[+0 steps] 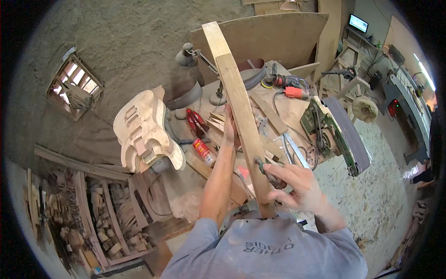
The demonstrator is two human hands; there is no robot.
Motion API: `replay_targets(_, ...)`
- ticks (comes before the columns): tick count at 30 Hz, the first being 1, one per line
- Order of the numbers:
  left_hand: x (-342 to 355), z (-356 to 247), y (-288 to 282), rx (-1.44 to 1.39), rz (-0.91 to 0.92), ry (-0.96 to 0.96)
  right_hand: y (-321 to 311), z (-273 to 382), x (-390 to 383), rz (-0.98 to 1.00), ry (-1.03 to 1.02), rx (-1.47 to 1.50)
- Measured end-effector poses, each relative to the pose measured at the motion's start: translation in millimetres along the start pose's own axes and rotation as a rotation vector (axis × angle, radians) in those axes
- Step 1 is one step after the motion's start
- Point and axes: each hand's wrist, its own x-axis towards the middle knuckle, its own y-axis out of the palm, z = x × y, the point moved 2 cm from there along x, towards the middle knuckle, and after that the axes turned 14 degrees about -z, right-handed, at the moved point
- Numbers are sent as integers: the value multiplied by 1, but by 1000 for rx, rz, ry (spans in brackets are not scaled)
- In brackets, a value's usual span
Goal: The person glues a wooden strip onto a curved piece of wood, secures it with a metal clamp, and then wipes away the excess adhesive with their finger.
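A long, pale wooden neck blank (241, 109) stretches from my chest out past the workbench, held up in front of me. My left hand (230, 128) grips its left edge about halfway along, and its fingers are partly hidden by the wood. Near the close end, my right hand (299, 186) is closed around a small dark hand tool (260, 165) with a rounded metallic tip. That tip lies against or just over the wood's face; I cannot tell its exact kind. On the left stands a stack of unfinished guitar bodies (139, 125) with cut-out cavities.
The dusty workbench (188, 207) carries a red spray can (203, 151), a red-handled tool (196, 122), an angle grinder (288, 83), a metal square (296, 151) and wood offcuts. A green belt sander (334, 135) stands right. Shelves of scrap wood (104, 223) sit lower left.
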Motion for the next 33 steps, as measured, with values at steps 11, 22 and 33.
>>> replay_targets(11,-5,15,3,-9,-96,87,-8,-4,-8,15,-13,-9)
replay_targets(22,-1,23,9,-168,80,23,-40,-3,6,295,-488,-297)
replay_targets(33,-1,19,5,-156,200,20,-36,14,24,232,-909,-582)
